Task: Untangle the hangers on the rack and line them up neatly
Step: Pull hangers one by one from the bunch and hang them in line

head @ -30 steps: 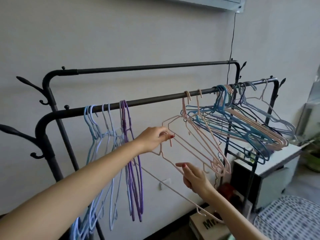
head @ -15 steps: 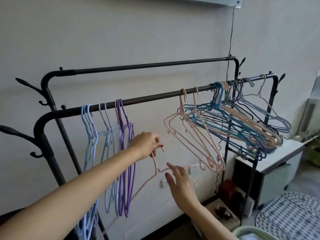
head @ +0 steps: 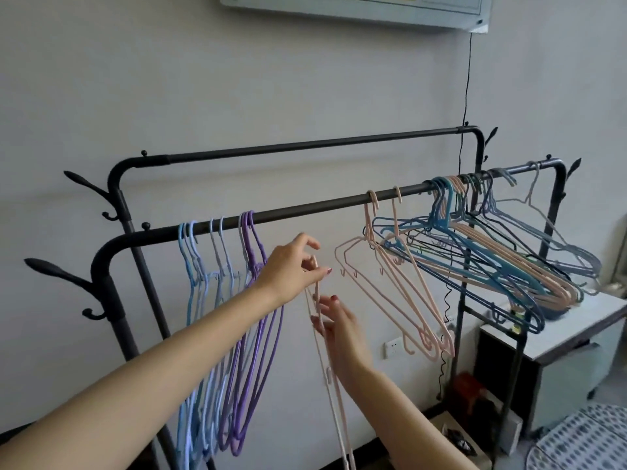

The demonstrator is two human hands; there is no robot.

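A black rack has a front rail [head: 305,208] and a rear rail [head: 305,145]. Blue and purple hangers [head: 220,300] hang straight at its left. Two pink hangers [head: 390,286] hang tilted in the middle. A tangled bunch of blue, pink and grey hangers [head: 502,256] crowds the right end. My left hand [head: 293,266] pinches the neck of a loose pink hanger [head: 334,395], which hangs edge-on below the rail, off it. My right hand [head: 339,329] touches that hanger's upper part with spread fingers.
A white cabinet [head: 576,337] stands under the rack's right end. A red object [head: 468,390] and a box sit on the floor below. A black cable [head: 464,96] runs down the wall from a wall unit [head: 356,5]. A dotted cushion [head: 583,439] lies at lower right.
My left hand has drawn the pink hanger leftward, clear of the other pink ones, and turned it edge-on. My right hand rose from its lower bar to its upper part.
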